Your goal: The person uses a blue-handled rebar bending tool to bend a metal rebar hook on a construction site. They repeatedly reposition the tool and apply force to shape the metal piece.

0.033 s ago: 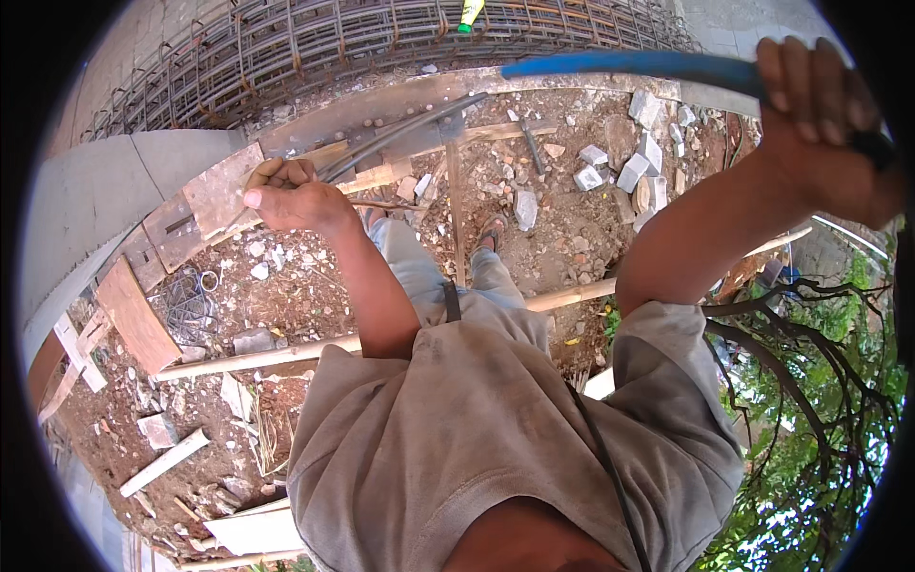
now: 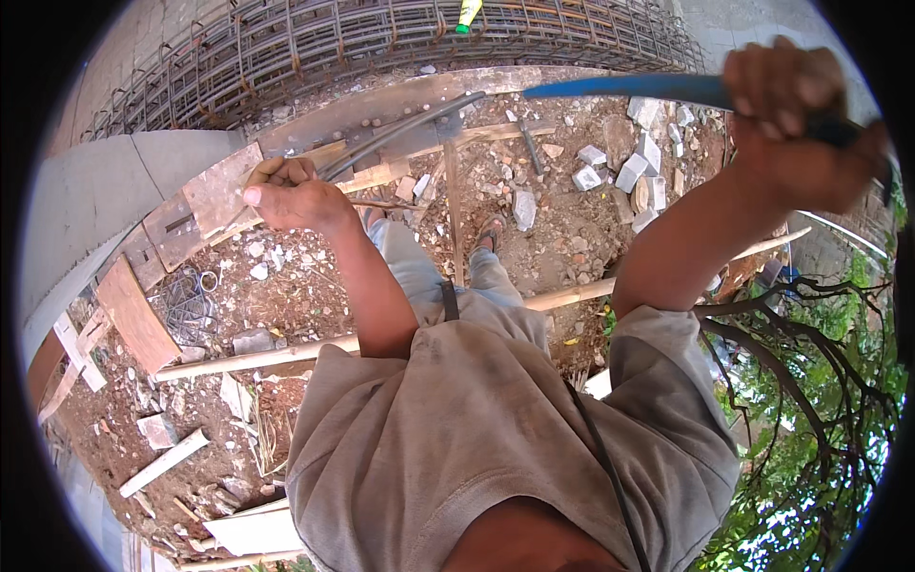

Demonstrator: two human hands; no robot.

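My left hand is closed around thin steel rods at the left. From the fist they run up and to the right over a worn wooden plank bench, and a thin end shows below the hand. My right hand is raised at the upper right, wrapped round the black grip of a long blue bar. The bar points left, and its tapered tip appears close to the far ends of the rods. Whether the tip touches them I cannot tell.
A long rebar cage lies beyond the bench, with a green-capped bottle at it. Broken concrete blocks and rubble cover the dirt. A bamboo pole crosses near my legs. Tree branches stand at the right.
My right hand has moved left and slightly toward me, carrying the blue bar; its tip now sits lower and farther right. My left hand and the rods have stayed put.
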